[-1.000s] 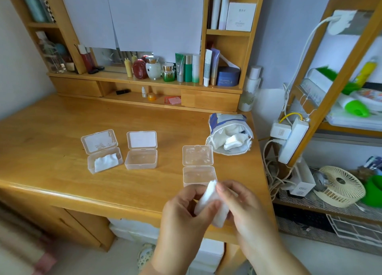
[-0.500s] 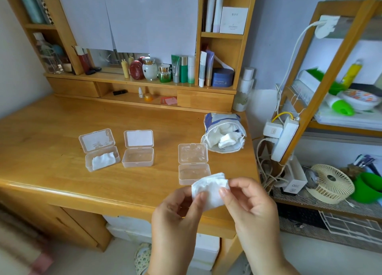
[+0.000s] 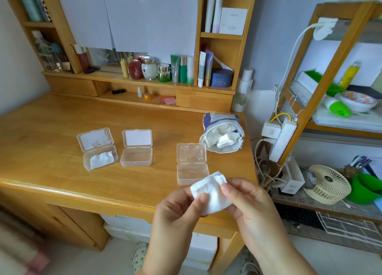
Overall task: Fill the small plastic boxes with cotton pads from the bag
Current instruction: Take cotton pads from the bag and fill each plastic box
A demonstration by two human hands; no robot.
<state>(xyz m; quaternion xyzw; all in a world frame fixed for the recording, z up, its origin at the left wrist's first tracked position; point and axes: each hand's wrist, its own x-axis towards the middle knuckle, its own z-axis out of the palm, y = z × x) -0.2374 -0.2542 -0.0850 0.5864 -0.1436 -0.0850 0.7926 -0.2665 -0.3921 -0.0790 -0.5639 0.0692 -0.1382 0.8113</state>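
Fingertips of the left hand (image 3: 182, 208) and right hand (image 3: 246, 200) pinch opposite sides of a small stack of white cotton pads (image 3: 210, 194), held above the desk's front edge (image 3: 115, 198), just in front of the nearest open plastic box (image 3: 192, 173). Step in hand, as judged: loading this empty box; the left box (image 3: 100, 160) already holds pads, the middle box (image 3: 136, 157) none. Next, the stack likely needs squaring and lowering flat between the walls; the bag (image 3: 222, 135) lies open beyond.

cotton pad (image 3: 210, 194): count in pinch unclear | right box (image 3: 192, 172): near corner hidden by pad | forearms: cut off at bottom edge
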